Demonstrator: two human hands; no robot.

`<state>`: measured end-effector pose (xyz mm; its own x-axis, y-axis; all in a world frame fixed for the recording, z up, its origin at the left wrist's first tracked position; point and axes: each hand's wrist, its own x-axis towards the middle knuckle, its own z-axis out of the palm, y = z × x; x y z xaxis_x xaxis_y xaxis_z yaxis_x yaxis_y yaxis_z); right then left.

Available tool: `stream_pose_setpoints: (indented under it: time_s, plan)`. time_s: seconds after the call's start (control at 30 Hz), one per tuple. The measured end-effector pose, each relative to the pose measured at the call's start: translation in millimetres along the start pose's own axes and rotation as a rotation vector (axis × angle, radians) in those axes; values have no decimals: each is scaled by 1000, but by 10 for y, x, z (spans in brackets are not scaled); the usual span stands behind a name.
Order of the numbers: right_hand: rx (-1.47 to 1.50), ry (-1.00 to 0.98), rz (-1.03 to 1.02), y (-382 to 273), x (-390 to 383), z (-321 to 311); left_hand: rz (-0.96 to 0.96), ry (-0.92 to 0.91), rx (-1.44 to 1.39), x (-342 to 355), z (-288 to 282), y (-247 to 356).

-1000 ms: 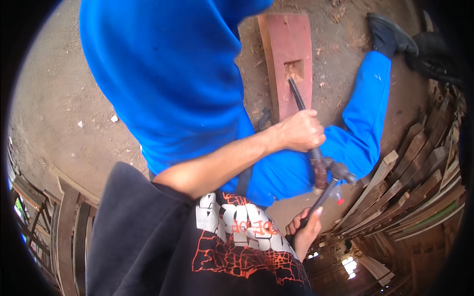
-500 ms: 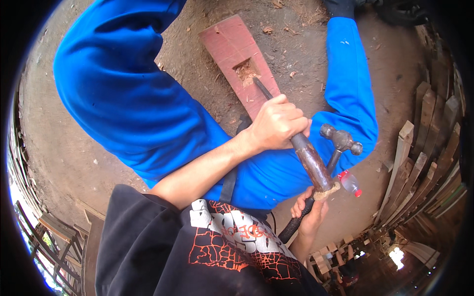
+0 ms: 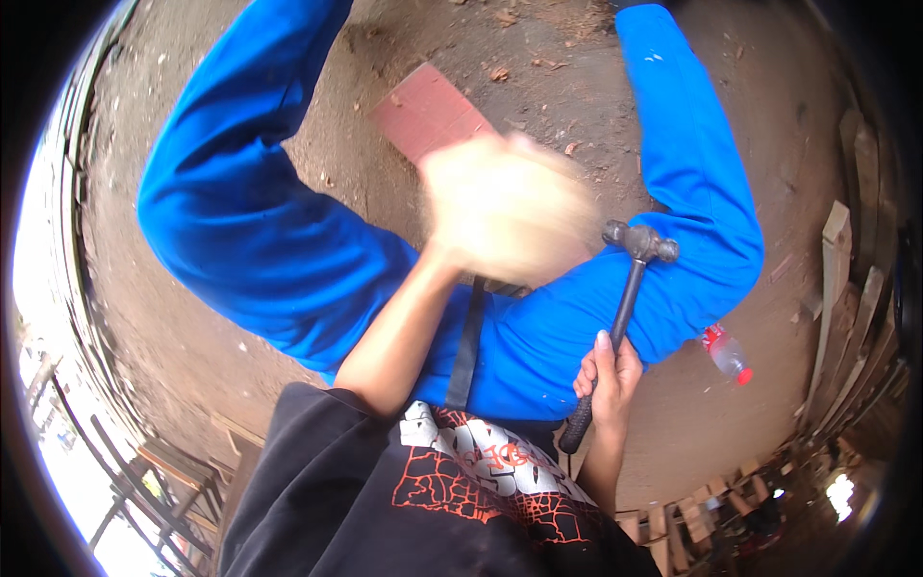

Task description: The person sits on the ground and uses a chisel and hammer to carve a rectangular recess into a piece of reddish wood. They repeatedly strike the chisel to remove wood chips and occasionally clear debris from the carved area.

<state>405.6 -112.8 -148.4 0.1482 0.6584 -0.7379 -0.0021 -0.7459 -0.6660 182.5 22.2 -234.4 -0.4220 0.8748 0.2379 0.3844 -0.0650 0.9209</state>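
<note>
My right hand is wrapped round the dark grip of a ball-peen hammer, whose metal head points up and away from me over my right thigh. My left hand is a bright blur, raised in front of a reddish wooden board. Whether its fingers are closed, and whether it holds the chisel seen earlier, I cannot make out. Only the far end of the board shows; the rest, with its cut recess, is behind the hand.
My legs in blue trousers lie either side of the board. A clear plastic bottle with a red cap is on the dirt floor beyond my right thigh. Wooden planks stand at the right, and a bench-like wooden frame at lower left.
My left hand has risen and blurred, and the wooden-handled chisel it held in the recess is no longer visible. The hammer, formerly partly behind the chisel handle, now shows in full.
</note>
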Motion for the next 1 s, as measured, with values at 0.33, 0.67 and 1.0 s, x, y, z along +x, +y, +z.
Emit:
stream_pose_setpoints:
  time_s: [0.33,0.67,1.0]
  plan:
    - [-505,38,-82,-255,149,210,-391,-92,317,703,-749,-27]
    - [-665,-20,-200,-373,220,425,-381,-150,336,364,-599,-743]
    - [-924,228,-886,-279,931,793,-335,-11,266,339,-533,-858]
